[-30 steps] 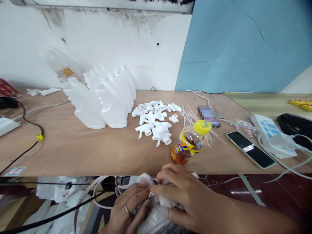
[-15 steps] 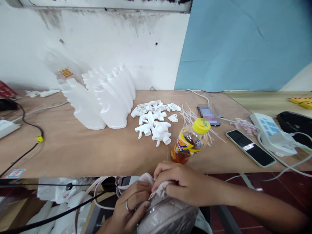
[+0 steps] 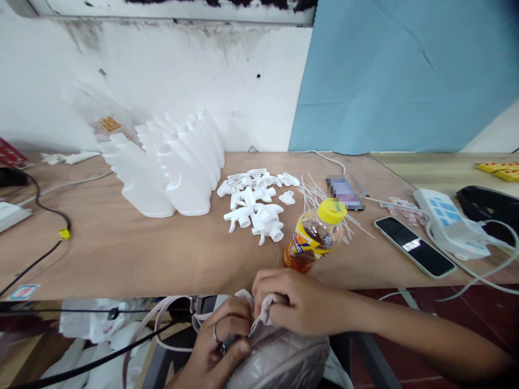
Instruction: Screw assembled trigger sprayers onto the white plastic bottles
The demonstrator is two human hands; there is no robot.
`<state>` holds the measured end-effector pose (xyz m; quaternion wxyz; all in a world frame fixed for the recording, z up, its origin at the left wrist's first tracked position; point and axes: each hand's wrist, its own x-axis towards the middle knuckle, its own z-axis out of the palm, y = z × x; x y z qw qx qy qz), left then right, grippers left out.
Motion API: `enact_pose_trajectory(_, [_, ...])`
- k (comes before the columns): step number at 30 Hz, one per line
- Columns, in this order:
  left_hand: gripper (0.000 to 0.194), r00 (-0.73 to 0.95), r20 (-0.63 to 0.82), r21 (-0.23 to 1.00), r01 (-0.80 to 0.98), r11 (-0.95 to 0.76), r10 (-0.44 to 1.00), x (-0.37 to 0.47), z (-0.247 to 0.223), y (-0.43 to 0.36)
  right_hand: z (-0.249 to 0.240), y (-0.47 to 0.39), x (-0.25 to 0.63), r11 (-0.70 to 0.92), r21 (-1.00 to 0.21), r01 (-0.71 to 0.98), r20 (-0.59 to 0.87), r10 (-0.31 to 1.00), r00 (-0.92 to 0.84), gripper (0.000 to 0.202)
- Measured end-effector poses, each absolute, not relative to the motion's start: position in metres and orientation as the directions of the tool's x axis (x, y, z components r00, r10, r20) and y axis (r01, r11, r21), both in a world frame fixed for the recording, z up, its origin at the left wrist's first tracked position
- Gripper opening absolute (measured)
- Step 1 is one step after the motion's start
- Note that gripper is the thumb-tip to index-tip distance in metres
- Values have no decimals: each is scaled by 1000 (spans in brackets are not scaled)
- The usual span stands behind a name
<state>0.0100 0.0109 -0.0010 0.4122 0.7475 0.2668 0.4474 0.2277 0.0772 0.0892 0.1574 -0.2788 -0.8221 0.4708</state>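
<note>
A quilted silvery bag (image 3: 284,359) with a zip along its top rests below the table's front edge. My left hand (image 3: 227,337), a ring on one finger, is closed at the bag's upper left edge by the zip. A small metal piece shows near its fingertips. My right hand (image 3: 294,302) grips a bunched pale pink cloth piece (image 3: 266,309) above the zip, its fingers curled over it. The two hands nearly touch. Just beyond my right hand stands a yellow-capped drink bottle (image 3: 312,237).
White bottles without tops (image 3: 186,186) stand in rows at the left. Several white trigger spray heads (image 3: 259,208) and thin tubes (image 3: 312,192) lie mid-table. To the right are a phone (image 3: 413,246), another phone (image 3: 344,192) and a white power strip (image 3: 450,221) with cables.
My right hand has shifted slightly left and its fingers have curled tighter around the cloth. My left hand stays at the bag's edge. The view has tilted slightly.
</note>
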Motion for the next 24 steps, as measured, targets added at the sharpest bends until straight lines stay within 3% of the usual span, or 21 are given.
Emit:
enact_pose_trajectory(5, [11, 428, 413, 874, 63, -482, 804, 10, 0, 7, 87, 66, 226, 766, -536, 356, 124, 489, -864, 23])
enact_pose_trajectory(9, [10, 409, 431, 869, 52, -492, 804, 15, 3, 8, 82, 62, 226, 868, -363, 338, 165, 417, -894, 12])
enact_pose_trajectory(20, [18, 417, 520, 803, 57, -593, 745, 19, 7, 18, 66, 77, 225, 780, -608, 147, 248, 363, -898, 14])
enact_pose_trajectory(24, [19, 408, 538, 790, 63, -610, 738, 21, 6, 18, 64, 84, 225, 670, -736, 96, 241, 392, -888, 11])
